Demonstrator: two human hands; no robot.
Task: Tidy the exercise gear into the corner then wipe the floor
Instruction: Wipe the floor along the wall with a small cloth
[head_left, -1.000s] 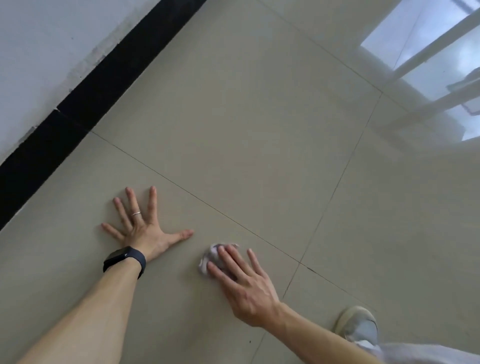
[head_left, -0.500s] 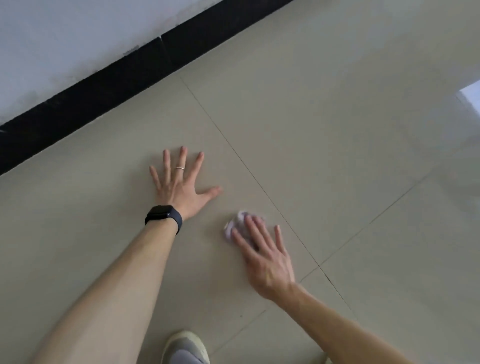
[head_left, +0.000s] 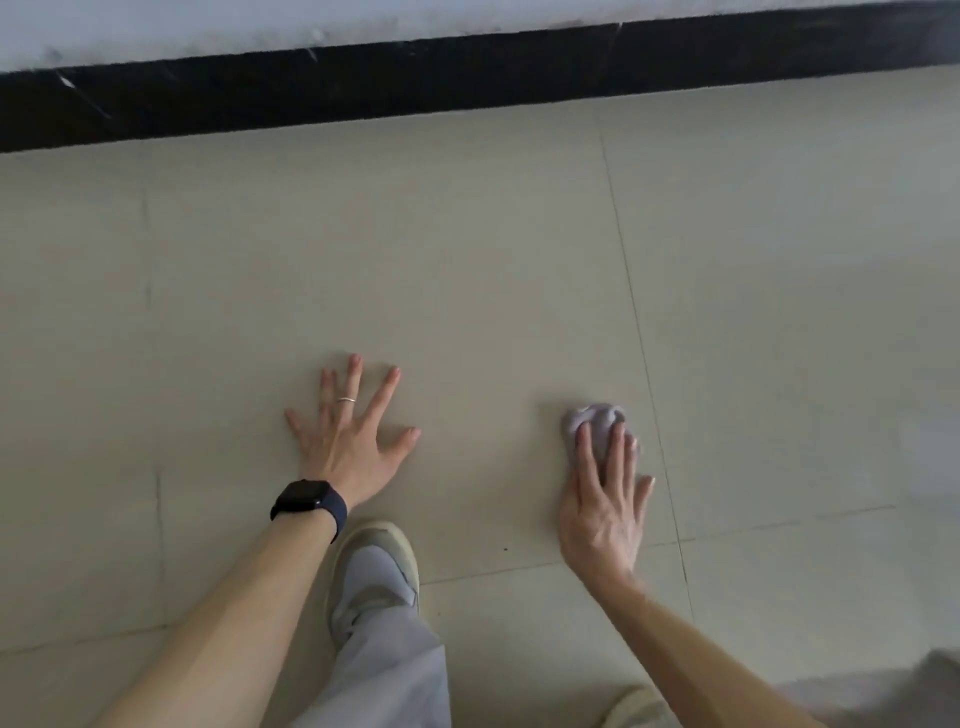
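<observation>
A small crumpled pale-purple cloth lies on the beige tiled floor. My right hand presses flat on it with straight fingers, covering its near half. My left hand rests flat on the floor to the left, fingers spread, a ring on one finger and a dark watch on the wrist. No exercise gear is in view.
A black skirting board runs along the foot of the white wall at the top. My grey shoe and trouser leg sit between my arms. Grout lines cross the tiles near my right hand.
The view has swung round so the wall now runs straight across the top. My right hand has slid the cloth away from my left hand, to the right. My shoe has come in between my arms.
</observation>
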